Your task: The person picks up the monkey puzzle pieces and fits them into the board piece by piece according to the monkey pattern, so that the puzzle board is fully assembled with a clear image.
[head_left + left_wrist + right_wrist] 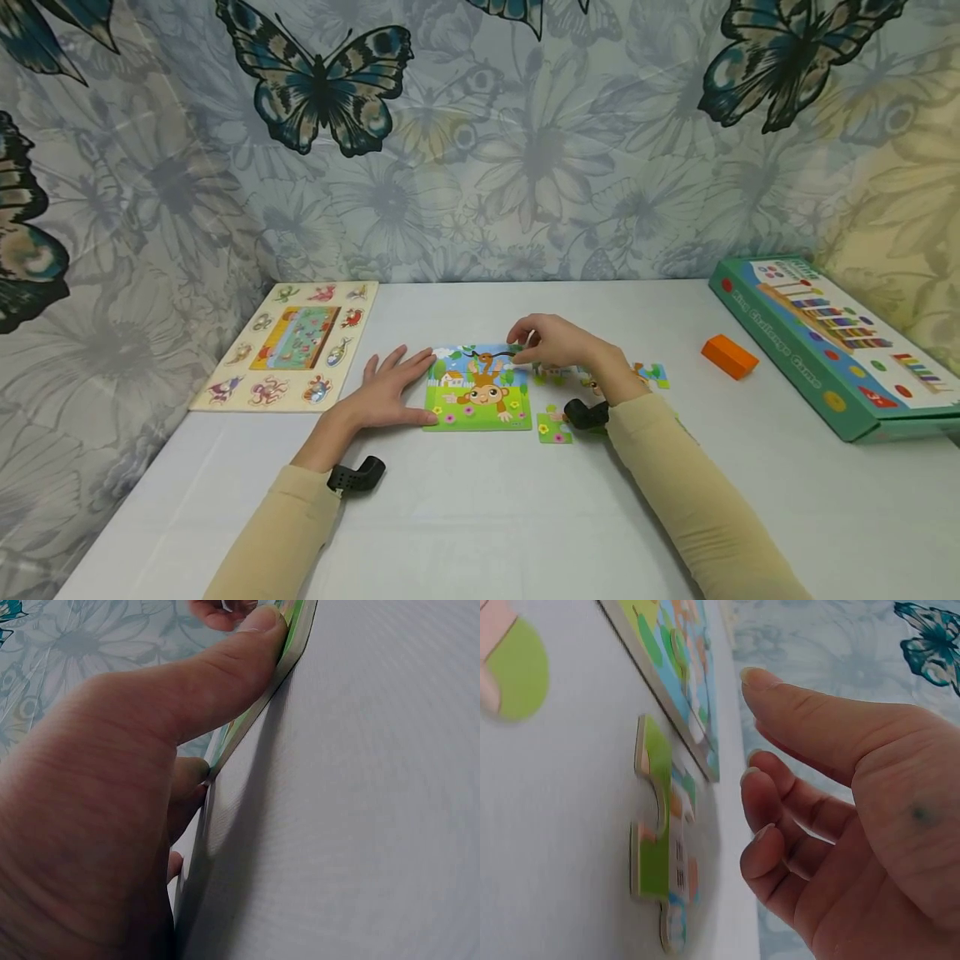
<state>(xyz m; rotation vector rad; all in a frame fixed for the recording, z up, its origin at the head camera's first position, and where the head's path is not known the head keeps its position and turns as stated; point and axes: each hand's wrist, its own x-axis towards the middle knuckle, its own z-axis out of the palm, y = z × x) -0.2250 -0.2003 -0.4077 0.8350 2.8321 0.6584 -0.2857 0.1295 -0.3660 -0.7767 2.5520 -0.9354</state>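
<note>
A monkey picture puzzle [480,408] lies flat in the middle of the table, its green and blue scene facing up. My left hand [384,390] rests at its left side, fingers spread and straight. In the left wrist view the thumb [225,671] lies on the puzzle's edge. Over the upper right corner hovers my right hand [562,340], its fingers loosely bent; the right wrist view shows nothing between thumb and fingertips. Loose puzzle pieces [553,429] lie right of the puzzle, some partly hidden by the right wrist. One green piece [654,862] shows close below the right hand.
A cream board [251,333] with small animal pictures lies at the back left. On the right are an orange block [729,357] and a large green game box [847,342]. A patterned fabric wall [480,192] rises behind the table.
</note>
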